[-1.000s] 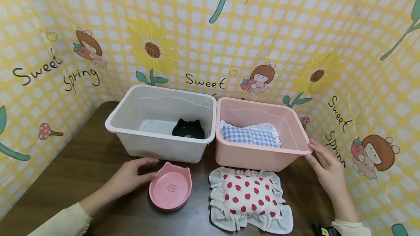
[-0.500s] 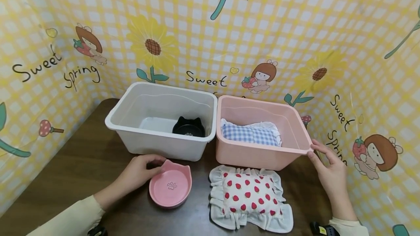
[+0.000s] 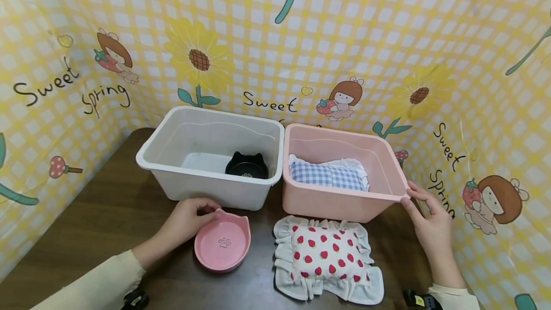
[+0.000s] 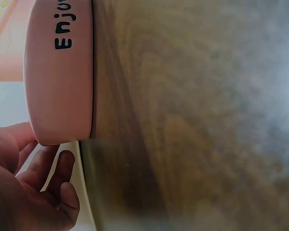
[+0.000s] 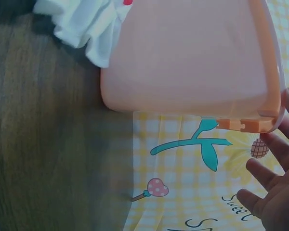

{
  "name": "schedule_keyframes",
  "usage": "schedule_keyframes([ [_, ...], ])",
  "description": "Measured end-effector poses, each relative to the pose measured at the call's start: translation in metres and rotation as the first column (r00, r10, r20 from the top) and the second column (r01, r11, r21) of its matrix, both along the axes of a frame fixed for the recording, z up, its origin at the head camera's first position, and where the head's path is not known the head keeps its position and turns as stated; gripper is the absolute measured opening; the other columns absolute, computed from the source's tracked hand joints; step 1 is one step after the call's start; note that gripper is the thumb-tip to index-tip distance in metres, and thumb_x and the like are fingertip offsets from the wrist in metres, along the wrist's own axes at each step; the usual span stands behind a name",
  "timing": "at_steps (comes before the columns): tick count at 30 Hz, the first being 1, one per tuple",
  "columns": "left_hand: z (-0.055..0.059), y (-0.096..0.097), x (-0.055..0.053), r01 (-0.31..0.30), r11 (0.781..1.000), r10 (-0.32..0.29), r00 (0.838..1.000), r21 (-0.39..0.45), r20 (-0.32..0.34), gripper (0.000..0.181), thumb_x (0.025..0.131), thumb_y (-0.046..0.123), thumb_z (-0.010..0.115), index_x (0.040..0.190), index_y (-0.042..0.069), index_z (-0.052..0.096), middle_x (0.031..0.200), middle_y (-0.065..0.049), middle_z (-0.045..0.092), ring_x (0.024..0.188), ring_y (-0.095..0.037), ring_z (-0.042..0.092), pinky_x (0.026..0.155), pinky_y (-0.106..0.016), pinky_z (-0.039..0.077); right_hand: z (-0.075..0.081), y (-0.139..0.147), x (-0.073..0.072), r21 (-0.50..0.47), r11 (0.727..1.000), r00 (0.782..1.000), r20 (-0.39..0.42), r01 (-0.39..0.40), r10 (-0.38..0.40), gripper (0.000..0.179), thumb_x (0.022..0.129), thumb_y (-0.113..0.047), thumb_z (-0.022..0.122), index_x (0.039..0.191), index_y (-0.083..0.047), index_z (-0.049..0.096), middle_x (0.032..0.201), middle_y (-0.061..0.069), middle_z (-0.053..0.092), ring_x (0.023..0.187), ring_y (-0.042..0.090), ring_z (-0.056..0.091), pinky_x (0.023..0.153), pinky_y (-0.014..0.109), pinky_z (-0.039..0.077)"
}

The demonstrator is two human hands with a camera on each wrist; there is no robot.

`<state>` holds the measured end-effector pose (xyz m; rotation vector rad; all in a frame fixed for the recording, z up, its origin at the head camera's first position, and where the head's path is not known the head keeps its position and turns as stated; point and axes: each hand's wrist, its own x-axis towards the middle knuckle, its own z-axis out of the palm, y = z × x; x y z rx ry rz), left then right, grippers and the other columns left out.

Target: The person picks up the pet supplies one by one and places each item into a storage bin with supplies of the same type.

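Note:
In the head view, a pink cat-eared pet bowl [image 3: 222,245] with a paw print rests on the table. My left hand [image 3: 191,216] holds it at its left ear, thumb at the rim and fingers behind. The left wrist view shows the bowl's lettered side [image 4: 60,91] with the fingers [image 4: 41,168] curled at its edge. My right hand [image 3: 432,231] pinches the front right corner of a pink bin [image 3: 336,207] between thumb and fingers. Inside that bin lies a small blue gingham pillow [image 3: 329,176]. A ruffled strawberry-print pillow [image 3: 329,255] lies in front of it.
Left of the pink bin, nearly against it, stands a white bin [image 3: 215,190] with a black cat-eared bowl [image 3: 247,165] inside. Yellow checked cloth [image 3: 267,37] hangs behind and at both sides of the brown wooden table [image 3: 90,224].
My left hand has moved right and onto the pink bowl's rim, thumb and fingers closing there. The right hand keeps its place at the pink bin's corner.

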<state>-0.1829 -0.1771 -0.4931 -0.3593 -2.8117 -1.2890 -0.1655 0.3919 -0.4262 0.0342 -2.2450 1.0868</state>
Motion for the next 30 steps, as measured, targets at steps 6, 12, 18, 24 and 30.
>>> schedule_keyframes([
  [6,0.004,0.003,0.000,-0.026,1.000,0.026,0.999,0.003,0.033,0.007,0.090,0.018,0.079,0.095,0.023,0.078,0.089,0.009,0.074,0.084,-0.012,0.065,0.075,-0.027,0.055,-0.003,0.000,-0.001,0.004,0.999,0.996,-0.076,-0.036,0.036,0.029,0.086,0.004,0.079,0.114,-0.001,0.076,0.131,0.015,0.069,0.126,-0.004,0.057,0.107,0.010,0.036],
  [12,0.007,0.006,0.002,-0.033,0.999,0.033,0.999,0.012,0.038,0.006,0.090,0.015,0.079,0.094,0.020,0.078,0.085,0.008,0.073,0.080,-0.013,0.064,0.071,-0.026,0.055,-0.005,0.000,-0.001,-0.014,1.000,0.999,-0.044,-0.014,0.014,0.027,0.088,-0.001,0.079,0.115,-0.001,0.075,0.133,0.010,0.069,0.126,-0.006,0.056,0.107,0.010,0.036],
  [18,0.007,0.006,0.004,-0.033,0.999,0.033,0.998,0.010,0.046,0.004,0.090,0.018,0.079,0.094,0.016,0.078,0.083,0.008,0.072,0.078,-0.013,0.063,0.069,-0.026,0.055,-0.004,-0.001,0.000,-0.021,1.000,1.000,-0.024,0.000,0.000,0.027,0.089,-0.004,0.079,0.116,-0.003,0.075,0.133,0.008,0.069,0.126,-0.006,0.056,0.107,0.010,0.036],
  [24,0.009,0.003,0.009,-0.033,0.999,0.033,0.999,0.001,-0.018,0.003,0.090,0.019,0.079,0.092,0.017,0.078,0.083,0.010,0.072,0.079,-0.012,0.063,0.070,-0.026,0.054,-0.003,-0.001,0.001,-0.018,1.000,1.000,-0.012,0.009,-0.009,0.028,0.089,-0.007,0.079,0.117,-0.005,0.075,0.134,0.007,0.069,0.127,-0.006,0.056,0.107,0.010,0.036],
  [30,0.015,-0.001,0.014,-0.023,1.000,0.021,0.989,-0.009,-0.144,0.012,0.088,0.014,0.081,0.087,0.025,0.077,0.081,0.014,0.070,0.078,-0.008,0.063,0.071,-0.026,0.053,-0.005,0.000,0.000,-0.017,1.000,1.000,-0.023,0.005,-0.005,0.028,0.089,-0.004,0.079,0.116,-0.005,0.076,0.133,0.008,0.069,0.126,-0.006,0.057,0.107,0.009,0.036],
])
